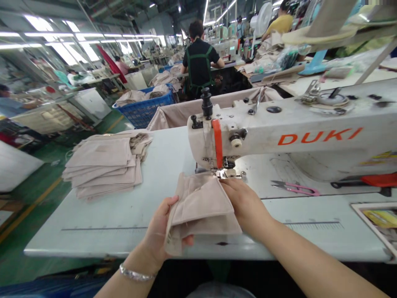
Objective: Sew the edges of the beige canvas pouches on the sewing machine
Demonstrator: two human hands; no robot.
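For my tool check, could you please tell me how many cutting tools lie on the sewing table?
2: pink-handled thread snips right of the needle, and red-handled scissors further right under the machine arm. Others may be hidden behind it.

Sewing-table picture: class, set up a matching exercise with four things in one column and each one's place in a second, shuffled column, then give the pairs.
Things:
1. folded beige piece
2. stack of beige pieces
3. pink-handled snips
4. blue basket

Places:
A. behind the table's far edge
B. on the table's left part
C. right of the needle, under the machine arm
D. between both hands, at the presser foot

Pairs: 1-D, 2-B, 3-C, 4-A
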